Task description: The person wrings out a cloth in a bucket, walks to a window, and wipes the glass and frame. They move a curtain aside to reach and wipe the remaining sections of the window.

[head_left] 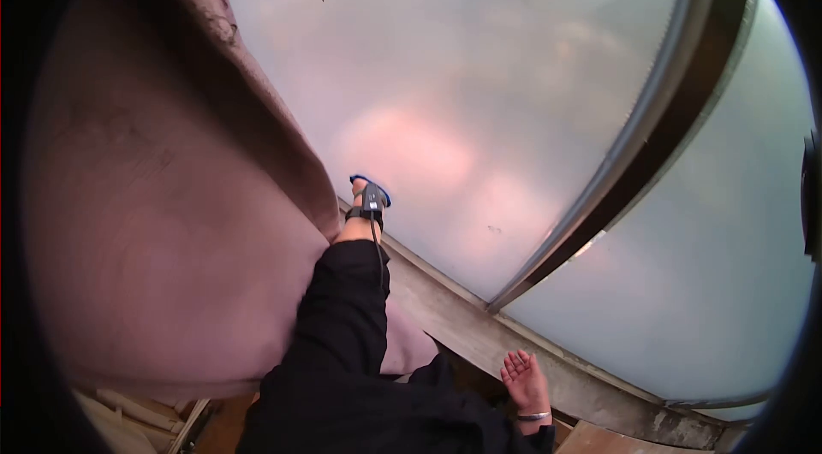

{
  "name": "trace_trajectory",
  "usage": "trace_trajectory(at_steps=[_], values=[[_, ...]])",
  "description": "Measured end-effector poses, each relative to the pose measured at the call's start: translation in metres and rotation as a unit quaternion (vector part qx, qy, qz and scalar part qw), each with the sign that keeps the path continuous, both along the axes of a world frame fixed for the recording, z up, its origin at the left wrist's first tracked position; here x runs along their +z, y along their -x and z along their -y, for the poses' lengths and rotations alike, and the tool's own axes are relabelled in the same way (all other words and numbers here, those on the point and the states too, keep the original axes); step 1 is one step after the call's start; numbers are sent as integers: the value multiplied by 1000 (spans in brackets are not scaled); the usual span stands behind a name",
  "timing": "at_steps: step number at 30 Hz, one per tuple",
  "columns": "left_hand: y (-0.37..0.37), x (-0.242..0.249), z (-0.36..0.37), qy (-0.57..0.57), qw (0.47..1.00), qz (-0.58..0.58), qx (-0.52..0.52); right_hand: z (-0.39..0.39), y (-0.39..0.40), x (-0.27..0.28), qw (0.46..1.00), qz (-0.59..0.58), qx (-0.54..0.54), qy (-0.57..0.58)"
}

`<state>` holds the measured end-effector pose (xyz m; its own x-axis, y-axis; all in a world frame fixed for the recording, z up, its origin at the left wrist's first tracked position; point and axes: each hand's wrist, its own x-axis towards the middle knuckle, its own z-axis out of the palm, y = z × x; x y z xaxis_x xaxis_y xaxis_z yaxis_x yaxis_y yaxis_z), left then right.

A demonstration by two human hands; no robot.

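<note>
My left hand (360, 186) reaches out to the frosted glass pane (479, 52). It holds a flat thing with a blue edge (373, 181) against or very near the glass; its exact kind cannot be made out, and most of the fingers are hidden. A small black device (372, 198) with a cable is strapped at my left wrist. Low on the right, my right hand (527, 384) is open and empty, palm up, fingers stretched out, near the window sill. A pale band circles that wrist.
A pinkish curtain (171, 223) hangs along the left, its edge close to my left forearm. A dark metal window frame bar (638, 142) divides the panes. Below the glass runs a worn sill (428, 291). Wooden slats (141, 420) show at bottom left.
</note>
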<state>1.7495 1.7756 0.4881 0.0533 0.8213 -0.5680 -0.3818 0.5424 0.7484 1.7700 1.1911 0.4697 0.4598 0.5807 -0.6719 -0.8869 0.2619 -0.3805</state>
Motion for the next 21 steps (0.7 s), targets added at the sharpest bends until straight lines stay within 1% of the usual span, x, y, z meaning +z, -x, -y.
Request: trace_trajectory(at_steps=[4, 7, 10, 12, 13, 14, 15, 16, 17, 18, 19, 21], values=[[-6, 34, -32, -108, 994, -3, 4, 2, -14, -36, 1000, 17, 9, -14], [-12, 65, -55, -197, 980, -12, 7, 4, -27, -77, 999, 40, 13, -22], [-16, 104, -75, -289, 956, -43, 9, 4, -36, -102, 998, 50, 11, -28], [-21, 132, -94, -365, 926, -93, 17, 3, -36, -102, 998, 48, 9, -30], [-26, 143, -111, -423, 893, -150, 25, 2, -36, -99, 998, 46, 8, -29], [-35, 155, -141, -501, 828, -248, 39, 1, -35, -95, 999, 46, 6, -28], [-45, 166, -170, -569, 745, -343, 64, -1, -34, -90, 999, 45, 8, -30], [-57, 172, -213, -625, 639, -438, 96, -2, -32, -81, 999, 36, 12, -32], [-55, 209, -133, -627, 722, -272, 113, -2, -32, -77, 999, 28, 17, -35], [-51, 255, -36, -617, 768, -89, 144, -3, -33, -74, 999, 30, 21, -36], [-56, 271, -29, -636, 756, -65, 138, -4, -33, -72, 999, 22, 22, -32], [-56, 299, -1, -679, 716, -72, 142, -3, -33, -67, 999, 14, 27, -23]])
